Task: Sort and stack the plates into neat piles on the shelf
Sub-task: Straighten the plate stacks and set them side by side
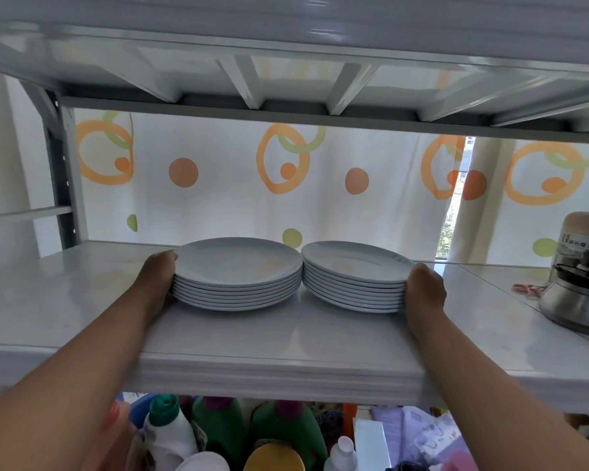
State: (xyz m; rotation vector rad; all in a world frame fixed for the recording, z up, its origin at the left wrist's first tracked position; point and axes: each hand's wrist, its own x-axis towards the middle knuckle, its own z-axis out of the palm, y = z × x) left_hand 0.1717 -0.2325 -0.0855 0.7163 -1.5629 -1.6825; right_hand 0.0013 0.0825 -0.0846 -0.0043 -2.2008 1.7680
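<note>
on the shelf, hands seemingly grip plate stacks

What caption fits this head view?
Left hand and right hand touch the outer edges of the left stack and right stack, side by side on the shelf.

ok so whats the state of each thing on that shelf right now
left pile, neatly stacked, rim seems to touch the right pile
right pile, stacked, on the shelf
left hand, against the left pile's outer edge, fingers hidden
right hand, against the right pile's outer edge, fingers hidden
shelf, bearing both piles
metal pot, upright, far right
</note>
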